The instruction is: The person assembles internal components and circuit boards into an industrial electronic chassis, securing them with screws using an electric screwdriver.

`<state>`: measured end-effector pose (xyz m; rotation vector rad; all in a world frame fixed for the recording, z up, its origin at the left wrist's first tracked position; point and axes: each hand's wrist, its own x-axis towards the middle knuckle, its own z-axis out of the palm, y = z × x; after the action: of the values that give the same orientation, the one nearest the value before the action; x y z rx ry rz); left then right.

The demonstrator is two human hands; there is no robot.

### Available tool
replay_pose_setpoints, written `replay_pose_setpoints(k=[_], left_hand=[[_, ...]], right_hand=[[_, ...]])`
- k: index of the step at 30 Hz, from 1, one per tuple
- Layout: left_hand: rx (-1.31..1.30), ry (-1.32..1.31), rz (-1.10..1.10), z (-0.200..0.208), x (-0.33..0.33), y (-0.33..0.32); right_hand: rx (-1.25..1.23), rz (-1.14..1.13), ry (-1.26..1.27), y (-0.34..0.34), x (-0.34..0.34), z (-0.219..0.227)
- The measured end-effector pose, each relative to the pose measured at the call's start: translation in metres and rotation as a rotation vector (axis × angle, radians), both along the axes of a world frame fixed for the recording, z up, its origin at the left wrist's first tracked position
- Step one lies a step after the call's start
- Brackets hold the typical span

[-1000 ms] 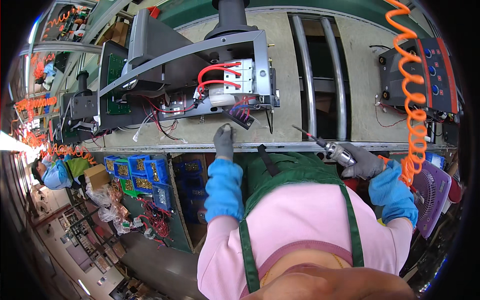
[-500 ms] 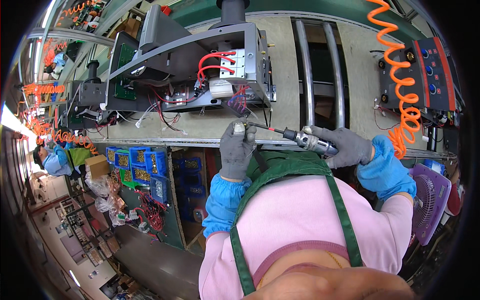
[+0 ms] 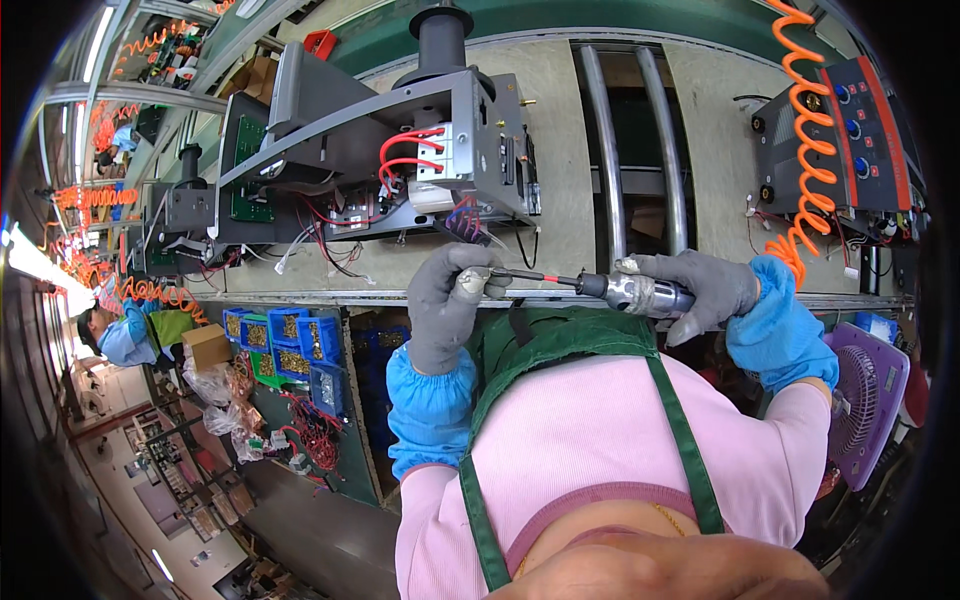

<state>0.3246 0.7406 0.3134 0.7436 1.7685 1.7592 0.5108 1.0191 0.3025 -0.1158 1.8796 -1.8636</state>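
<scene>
My right hand (image 3: 690, 290), in a grey glove, grips a power screwdriver (image 3: 632, 294) lying level in front of my chest. Its long thin bit (image 3: 535, 276) with a red band points left. At the bit's tip, the gloved fingers of my left hand (image 3: 447, 300) are pinched together; whatever they hold there is too small to make out. Just beyond my hands stands an open grey metal machine housing (image 3: 400, 220) with red wires, a white switch block (image 3: 433, 152) and a bundle of purple wires (image 3: 465, 222) hanging at its near edge.
Blue bins (image 3: 290, 328) of small brass-coloured fasteners stand at left. Steel rollers (image 3: 605, 150) cross the bench right of the housing. A dark unit with blue knobs (image 3: 830, 140), an orange coiled hose (image 3: 808, 130) and a purple fan (image 3: 862, 405) are at right. A person (image 3: 125, 335) is far left.
My left hand has shifted slightly left, with the screwdriver bit still at its fingers. My right hand has moved a little right with the screwdriver. The view has shifted slightly.
</scene>
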Motion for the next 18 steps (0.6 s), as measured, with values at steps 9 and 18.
replay_pose_setpoints(k=[9,18], left_hand=[[-0.197,0.344,0.272,0.017,-0.042,0.017],[0.014,0.182,0.146,0.0,-0.064,0.048]], right_hand=[[0.37,-0.094,0.124,0.049,-0.003,0.026],[0.521,-0.062,0.33,0.06,-0.013,0.024]])
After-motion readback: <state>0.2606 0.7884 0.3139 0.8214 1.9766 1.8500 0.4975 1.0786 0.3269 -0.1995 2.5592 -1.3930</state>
